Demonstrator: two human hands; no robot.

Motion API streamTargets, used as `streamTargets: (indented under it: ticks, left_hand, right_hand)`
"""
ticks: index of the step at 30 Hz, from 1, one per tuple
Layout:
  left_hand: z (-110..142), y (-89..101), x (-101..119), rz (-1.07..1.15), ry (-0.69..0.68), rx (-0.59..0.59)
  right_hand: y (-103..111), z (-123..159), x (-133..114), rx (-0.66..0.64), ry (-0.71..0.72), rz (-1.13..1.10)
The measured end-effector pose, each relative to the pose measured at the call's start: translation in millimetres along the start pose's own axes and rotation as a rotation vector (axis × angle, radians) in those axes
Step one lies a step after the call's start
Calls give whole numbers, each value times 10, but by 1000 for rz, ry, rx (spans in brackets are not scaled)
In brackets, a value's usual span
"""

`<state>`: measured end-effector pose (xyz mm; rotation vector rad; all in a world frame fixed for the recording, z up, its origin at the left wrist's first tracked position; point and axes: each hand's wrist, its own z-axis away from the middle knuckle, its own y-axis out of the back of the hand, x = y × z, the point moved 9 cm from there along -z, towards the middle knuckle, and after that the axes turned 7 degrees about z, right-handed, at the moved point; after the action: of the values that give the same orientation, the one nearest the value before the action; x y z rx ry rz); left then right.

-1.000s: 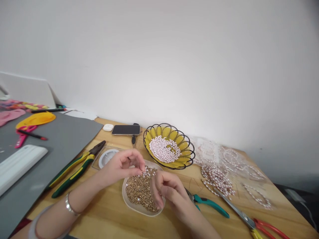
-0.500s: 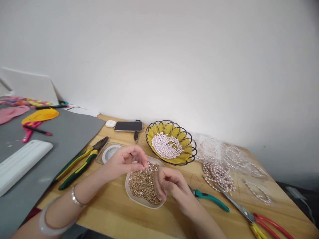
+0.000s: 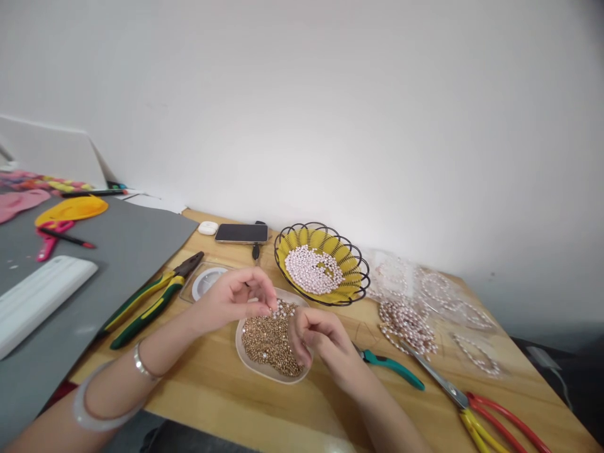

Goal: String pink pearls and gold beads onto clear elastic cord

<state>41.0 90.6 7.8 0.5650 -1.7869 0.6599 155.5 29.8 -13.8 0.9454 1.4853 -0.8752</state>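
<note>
A pale, shallow dish (image 3: 250,367) holds a heap of small gold beads (image 3: 267,343) with a few pearly white ones among them. Over its far left side, my left hand (image 3: 240,299) is closed in a pinch, and a tiny bead seems to show at the fingertips. My right hand (image 3: 325,340) hovers at the dish's right side with thumb and forefinger pressed together; whatever they grip is too small or hidden to make out. Behind the dish stands a black wire basket (image 3: 356,292) with a yellow lining, holding pale pink beads (image 3: 311,269).
Long-nose pliers (image 3: 165,292) and a clear case with a white spool (image 3: 205,280) lie left. Teal-handled pliers (image 3: 394,368), red-and-yellow-handled scissors (image 3: 455,393), bead strings (image 3: 408,327) and bagged strands (image 3: 438,289) lie right. A phone (image 3: 241,233) sits near the wall.
The whole view has shifted slightly, so everything sits a little higher in the picture. Both hands keep nearly the same pinched pose over the dish.
</note>
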Motion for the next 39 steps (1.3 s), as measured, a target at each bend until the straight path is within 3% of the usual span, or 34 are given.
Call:
streamTargets:
  ticks: [15, 39]
  left_hand:
    - [-33, -42, 101, 9, -58, -2]
    - [-23, -55, 43, -7, -45, -43]
  right_hand:
    - [17, -11, 17, -1, 31, 0]
    - [-18, -8, -21, -20, 46, -37]
